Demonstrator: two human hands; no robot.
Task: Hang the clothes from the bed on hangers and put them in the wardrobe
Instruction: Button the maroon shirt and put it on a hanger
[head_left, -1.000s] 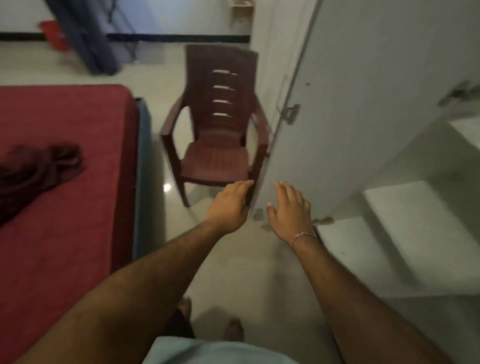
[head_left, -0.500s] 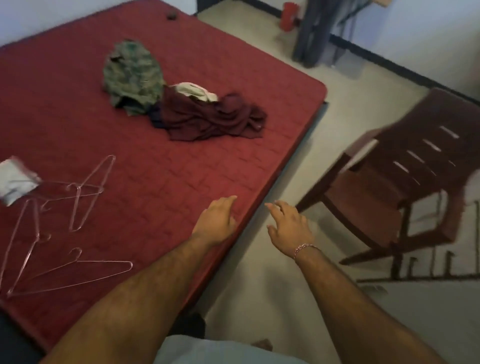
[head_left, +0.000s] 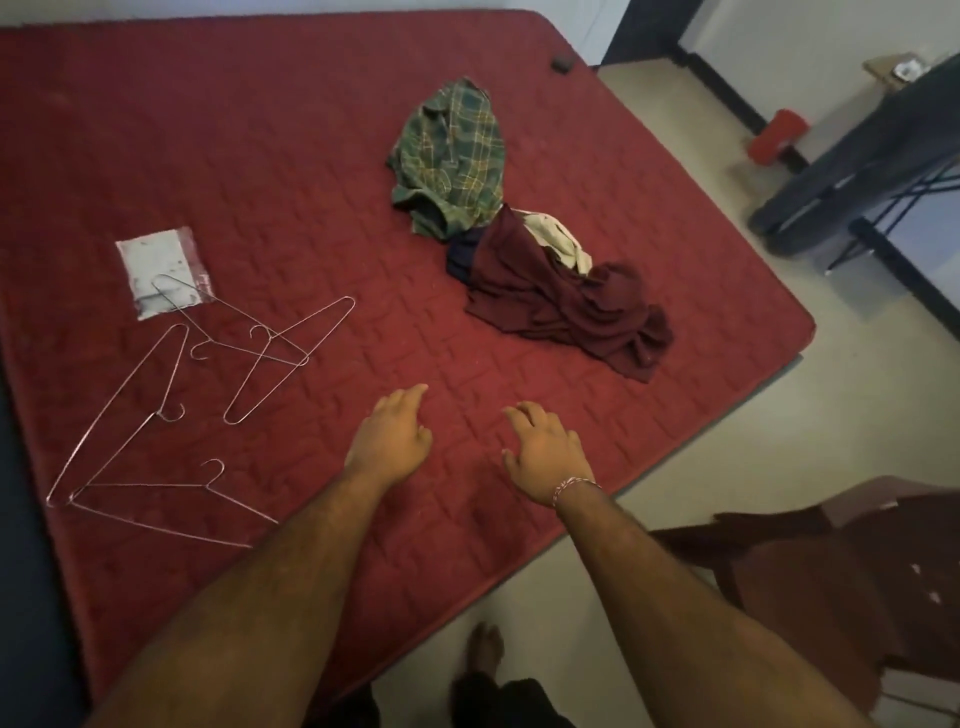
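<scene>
Both hands, left hand (head_left: 390, 441) and right hand (head_left: 540, 453), open and holding nothing above the red bed (head_left: 270, 156); clothes (head_left: 519, 249) piled beyond; wire hangers (head_left: 197, 395) at left.

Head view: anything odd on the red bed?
Nothing damaged. The thin wire hangers lie criss-crossed in a loose tangle, one over a clear plastic pouch. The green plaid shirt and maroon garment sit crumpled.
</scene>
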